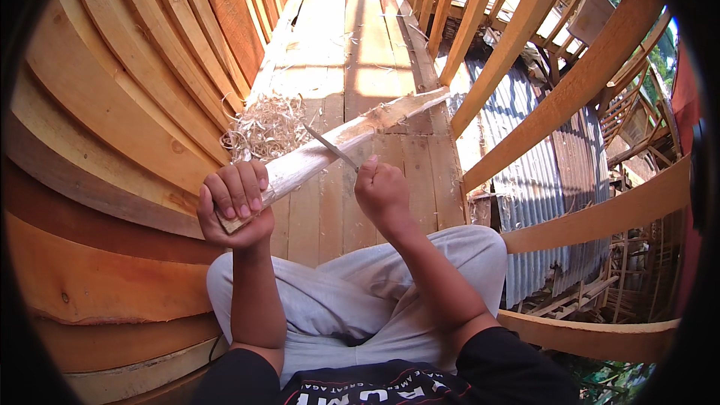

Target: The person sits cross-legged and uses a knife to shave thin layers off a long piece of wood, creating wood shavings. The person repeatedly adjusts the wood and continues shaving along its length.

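Observation:
My left hand (236, 202) is wrapped round the near end of a long pale piece of wood (296, 168). The wood slants away to the right, its far end close to the railing posts. In a closed fist, my right hand (381, 193) grips a knife (330, 145), whose handle is hidden by the fingers. The narrow blade crosses the top of the wood around its middle, its tip pointing up and left. Where the blade lies, the surface looks whitish and shaved; the farther part is browner.
Curly wood shavings (270, 126) lie heaped left of the wood on the plank floor (375, 19). A wall of overlapping boards (142, 90) rises on the left. Slatted railing posts (517, 34) stand on the right, with corrugated metal roofing (551, 187) beyond. My crossed legs (345, 292) are below.

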Demonstrator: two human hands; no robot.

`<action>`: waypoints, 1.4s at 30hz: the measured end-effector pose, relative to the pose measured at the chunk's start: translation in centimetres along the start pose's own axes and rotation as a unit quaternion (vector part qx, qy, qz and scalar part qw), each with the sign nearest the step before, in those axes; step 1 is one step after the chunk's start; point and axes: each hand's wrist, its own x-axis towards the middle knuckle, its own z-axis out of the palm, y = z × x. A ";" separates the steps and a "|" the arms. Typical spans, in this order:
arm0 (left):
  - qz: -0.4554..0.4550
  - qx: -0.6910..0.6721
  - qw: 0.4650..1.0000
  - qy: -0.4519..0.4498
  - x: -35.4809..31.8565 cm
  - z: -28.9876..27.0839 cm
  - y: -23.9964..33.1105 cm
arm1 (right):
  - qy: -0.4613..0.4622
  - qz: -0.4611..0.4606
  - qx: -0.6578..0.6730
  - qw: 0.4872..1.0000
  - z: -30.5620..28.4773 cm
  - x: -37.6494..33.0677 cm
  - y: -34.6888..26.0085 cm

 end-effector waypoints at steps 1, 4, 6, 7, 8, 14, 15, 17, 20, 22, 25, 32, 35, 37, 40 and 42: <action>0.005 -0.003 1.000 0.005 0.0 -0.1 0.0 | -0.011 0.003 0.005 1.000 0.1 0.0 0.1; 0.011 -0.008 1.000 -0.027 -0.2 0.8 0.7 | -0.002 -0.024 0.027 0.999 -1.1 -0.1 -0.4; 0.024 -0.011 0.999 -0.020 -0.1 1.8 1.6 | 0.002 -0.049 0.043 0.998 -1.9 -0.2 -0.8; 0.033 -0.005 0.999 -0.029 0.0 2.3 2.0 | -0.004 -0.059 0.051 0.997 -2.1 -0.3 -1.0; 0.041 0.001 0.998 -0.038 0.0 2.5 2.6 | -0.010 -0.069 0.059 0.996 -2.2 -0.4 -1.2; 0.075 0.019 0.995 -0.065 0.0 3.4 3.9 | -0.014 -0.100 0.070 0.992 -2.6 -0.7 -2.1; 0.078 0.026 0.995 -0.062 0.0 3.4 3.7 | -0.017 -0.096 0.071 0.993 -2.5 -0.6 -2.0; 0.079 0.030 0.995 -0.054 -0.1 3.3 3.1 | -0.023 -0.088 0.071 0.993 -2.4 -0.5 -1.8; 0.073 0.024 0.996 -0.040 -0.2 2.6 2.4 | -0.033 -0.095 0.087 0.991 -2.5 -0.2 -1.8; 0.060 0.016 0.997 -0.033 -0.4 2.6 1.6 | -0.058 -0.078 0.084 0.992 -3.0 -0.1 -2.1; 0.043 0.000 0.999 -0.029 -0.7 1.9 0.6 | -0.080 -0.077 0.112 0.988 -3.4 -0.4 -2.4; 0.044 -0.007 0.999 0.012 -0.5 2.4 1.1 | -0.148 -0.108 0.167 0.969 -4.9 -0.5 -2.5; 0.047 -0.004 0.999 0.018 -0.2 2.2 1.6 | -0.158 -0.113 0.156 0.968 -4.9 -0.5 -2.4; 0.053 0.001 0.998 0.012 -0.2 1.6 1.1 | -0.138 -0.115 0.190 0.965 -4.2 -0.5 -2.1; 0.058 0.013 0.998 0.010 -0.1 1.4 0.7 | -0.132 -0.102 0.186 0.968 -3.1 -0.3 -1.7; 0.051 0.019 0.998 0.028 -0.3 1.1 0.4 | -0.141 -0.083 0.142 0.976 -3.2 -0.4 -2.3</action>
